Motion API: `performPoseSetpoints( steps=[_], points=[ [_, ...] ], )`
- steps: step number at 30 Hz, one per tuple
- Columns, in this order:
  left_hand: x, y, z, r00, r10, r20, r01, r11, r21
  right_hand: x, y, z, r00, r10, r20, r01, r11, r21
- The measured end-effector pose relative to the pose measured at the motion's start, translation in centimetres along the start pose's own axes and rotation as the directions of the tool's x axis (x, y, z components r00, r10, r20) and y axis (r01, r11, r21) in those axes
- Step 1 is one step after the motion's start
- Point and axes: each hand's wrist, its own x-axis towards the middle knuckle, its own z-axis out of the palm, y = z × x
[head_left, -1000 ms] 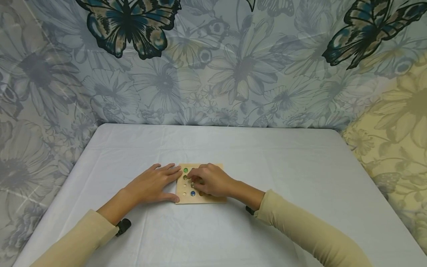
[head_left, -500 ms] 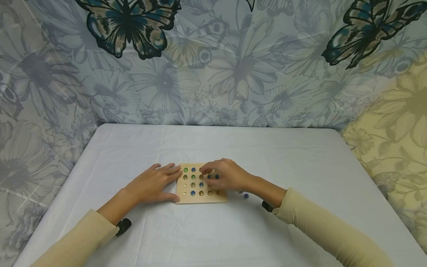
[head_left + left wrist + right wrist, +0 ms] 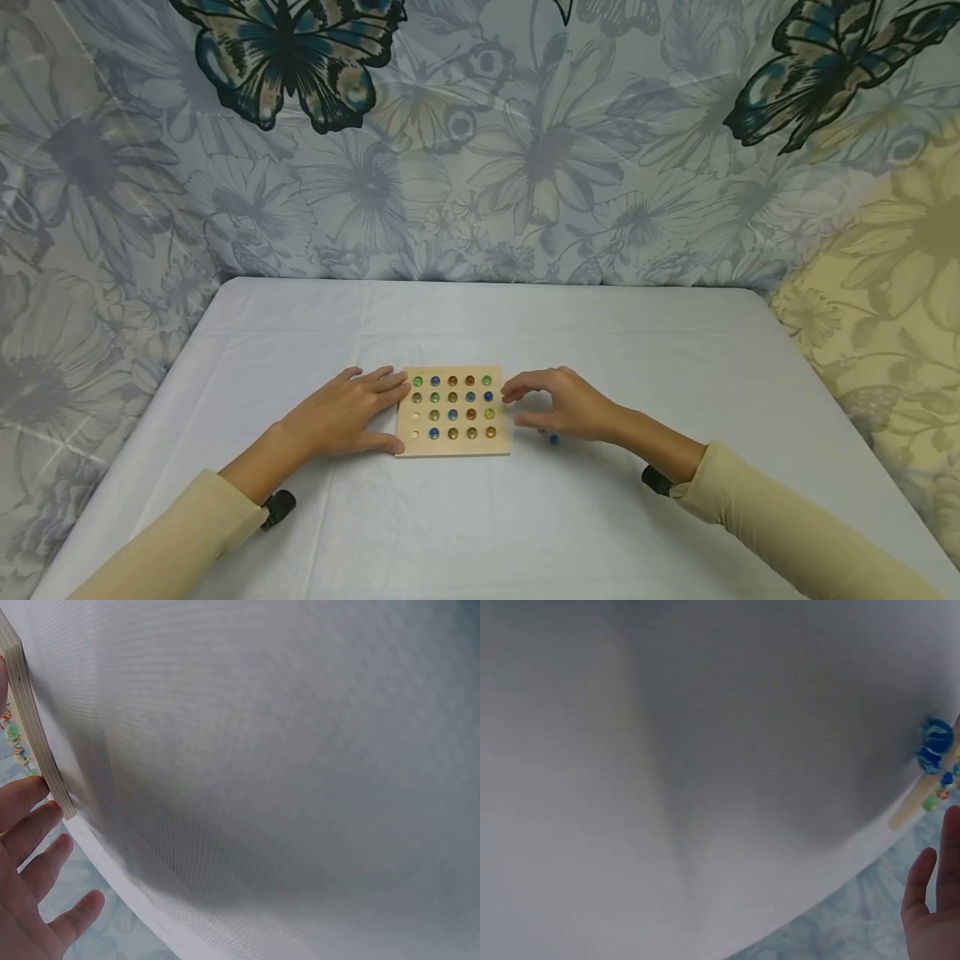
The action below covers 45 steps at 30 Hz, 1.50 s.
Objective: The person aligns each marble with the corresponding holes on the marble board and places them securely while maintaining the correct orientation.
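Note:
A light wooden board (image 3: 453, 455) lies on the white table, its rows of round hollows filled with blue, green, amber and reddish marbles. Two hollows (image 3: 416, 425) low in the left column hold no marble. My left hand (image 3: 351, 417) rests at the board's left edge, fingers spread, with thumb and fingertips against it. Just off the right edge, my right hand (image 3: 566, 406) hovers with thumb and forefinger apart and nothing between them. Beneath it, a blue marble (image 3: 554, 439) sits on the cloth, and the right wrist view shows blue marbles (image 3: 935, 739) close together beside the board.
White cloth covers the table (image 3: 637, 333), whose far edge meets a hanging fabric (image 3: 525, 167) printed with flowers and butterflies. Dark wrist cameras (image 3: 279, 508) are strapped at both cuffs.
My right hand has moved from over the board's left columns to beyond its right edge, uncovering the marbles there. The left hand and the board stay put.

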Motion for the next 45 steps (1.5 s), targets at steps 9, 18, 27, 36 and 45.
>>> performPoseSetpoints(
  steps=[9, 18, 27, 36, 45],
  points=[
    [0.0, 0.0, 0.0, 1.0, 0.0, 0.001, 0.0, 1.0, 0.006, -2.7, 1.5, -0.7, 1.0, 0.029, -0.004, -0.029, 0.999, 0.017],
    [0.0, 0.0, 0.1, 1.0, 0.003, 0.008, -0.003, 1.0, 0.009, -4.4, 2.3, -0.6, 0.999, 0.031, -0.012, -0.03, 0.999, 0.014],
    [0.0, 0.0, 0.0, 1.0, 0.004, 0.002, -0.004, 1.0, 0.017, -5.4, 2.9, -0.4, 0.998, 0.055, -0.01, -0.055, 0.998, -0.004],
    [0.0, 0.0, 0.0, 1.0, 0.005, 0.005, -0.005, 1.0, 0.014, -5.7, 3.3, -0.3, 0.998, 0.06, 0.017, -0.06, 0.998, 0.023],
    [0.0, 0.1, 0.0, 1.0, -0.001, 0.004, 0.001, 1.0, 0.002, -5.6, 3.5, 0.1, 0.995, 0.09, 0.044, -0.092, 0.995, 0.041]
  ],
)
